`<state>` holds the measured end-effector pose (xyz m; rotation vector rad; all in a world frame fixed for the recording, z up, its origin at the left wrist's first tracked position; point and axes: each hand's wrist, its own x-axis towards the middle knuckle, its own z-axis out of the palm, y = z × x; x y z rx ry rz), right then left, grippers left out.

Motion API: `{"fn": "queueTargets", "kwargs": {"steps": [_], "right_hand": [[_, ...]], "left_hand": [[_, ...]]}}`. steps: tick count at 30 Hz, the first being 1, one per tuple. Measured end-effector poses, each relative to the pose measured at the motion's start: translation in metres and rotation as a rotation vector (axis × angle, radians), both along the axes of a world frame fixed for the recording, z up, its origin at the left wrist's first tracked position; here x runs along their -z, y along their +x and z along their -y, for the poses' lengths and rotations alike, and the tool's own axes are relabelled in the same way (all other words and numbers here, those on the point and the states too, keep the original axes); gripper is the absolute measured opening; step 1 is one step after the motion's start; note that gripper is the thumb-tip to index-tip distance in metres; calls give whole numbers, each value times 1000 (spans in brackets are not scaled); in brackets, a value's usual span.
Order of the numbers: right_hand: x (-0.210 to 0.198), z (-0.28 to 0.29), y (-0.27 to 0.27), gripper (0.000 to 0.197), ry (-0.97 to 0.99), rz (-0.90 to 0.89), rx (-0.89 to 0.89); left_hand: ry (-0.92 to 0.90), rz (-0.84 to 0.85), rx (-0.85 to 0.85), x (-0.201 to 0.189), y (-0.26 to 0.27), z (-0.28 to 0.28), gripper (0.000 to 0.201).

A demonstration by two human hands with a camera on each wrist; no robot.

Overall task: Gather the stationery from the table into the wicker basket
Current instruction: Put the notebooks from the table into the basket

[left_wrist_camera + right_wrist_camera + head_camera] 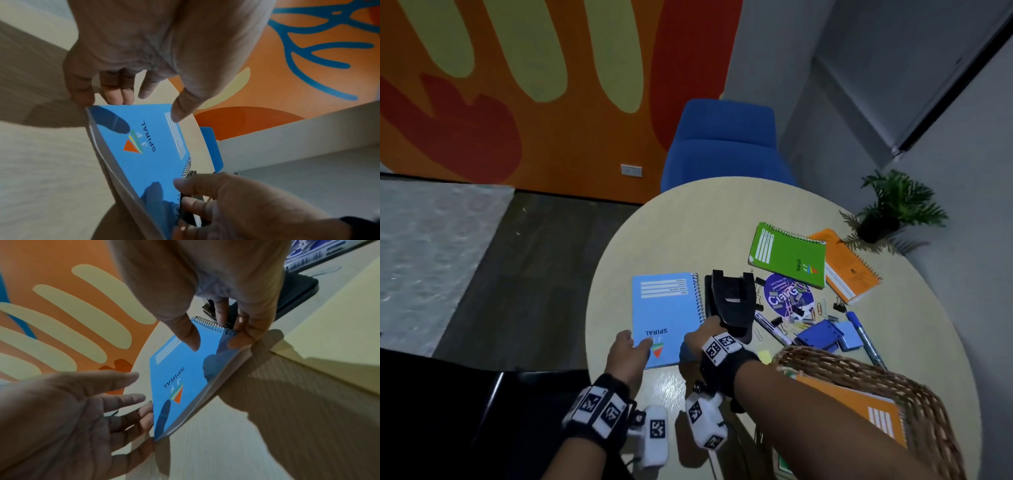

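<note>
Both my hands are on the blue spiral notebook (666, 317). My right hand (703, 337) pinches its near corner at the coil binding, thumb on the cover, fingers curled under by the spiral. My left hand (626, 349) is at the opposite near corner, thumb on the cover edge, fingers extended and reaching under the edge; in the left wrist view the fingertips (115, 95) sit at the notebook's edge, index finger pointing over the cover. I can't tell if the left fingers actually clamp it. In the wrist views the notebook's near edge looks raised off the table, pages showing along the side.

The notebook is at centre-left of the head frame on the round beige table (688, 219), cover up, "SPIRAL" printed on it. Just right of it, touching the coil side, is a black hole punch (731, 301).

The wicker basket (914, 397) is at lower right of the frame, under my right forearm, with an orange notebook (859, 407) already inside.

Right of centre on the table: a green spiral notebook (791, 255), overlapping an orange spiral pad (851, 267) behind it, a purple round sticker (786, 296) with paper clips and binder clips scattered on and around it, a blue marker (863, 334), a blue stapler (818, 337) and a light blue sticky pad (849, 335) just beside the basket rim.

A blue chair (722, 144) is at top centre behind the table, and a small potted plant (893, 205) is at right.
</note>
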<state>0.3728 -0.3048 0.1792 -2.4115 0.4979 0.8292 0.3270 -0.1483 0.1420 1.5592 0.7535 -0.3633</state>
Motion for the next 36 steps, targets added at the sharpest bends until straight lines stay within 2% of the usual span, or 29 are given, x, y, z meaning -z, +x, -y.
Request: {"fn": "queueTargets", "kwargs": {"steps": [2,3,5,8,11,14,15,17,20,23,28,31,33,36], "right_hand": [[-1,-2,1,53,-16,24,-34],[-5,-2,1,52,34,49,-2],[-20,-5,2,45,121,83,42],[-52,-2,-14,41,287,195,25],[-90,21,-38,41,412,360,-54],[-132,74,-65,40,572,468,-144],[-144,98,-72,39,609,446,-134],[-160,147,-88,37,647,370,-90],[-160,215,-105,38,650,323,-24],[-138,274,-117,36,443,348,-25],[-95,336,-135,37,31,286,-92],[-81,346,-139,45,46,317,-159],[-74,348,-140,43,85,340,-167],[-60,349,-145,41,22,382,-258]], "left_hand": [[-61,18,-10,0,-3,-1,50],[-84,3,-29,1,-5,-3,40],[-115,-7,-67,7,-9,-9,35],[-161,49,-71,-42,-23,3,20],[-104,142,-15,-78,-29,1,58],[-25,324,136,-122,-35,-11,87],[-14,349,225,-133,-36,-12,87],[-48,392,466,-154,-39,2,65],[-70,421,793,-176,-47,61,34],[73,426,966,-161,-53,126,24],[419,395,1143,-117,-66,226,29],[565,271,1157,-95,-69,256,22],[618,166,1133,-77,-70,266,20],[732,64,1147,-61,-72,275,32]]}}
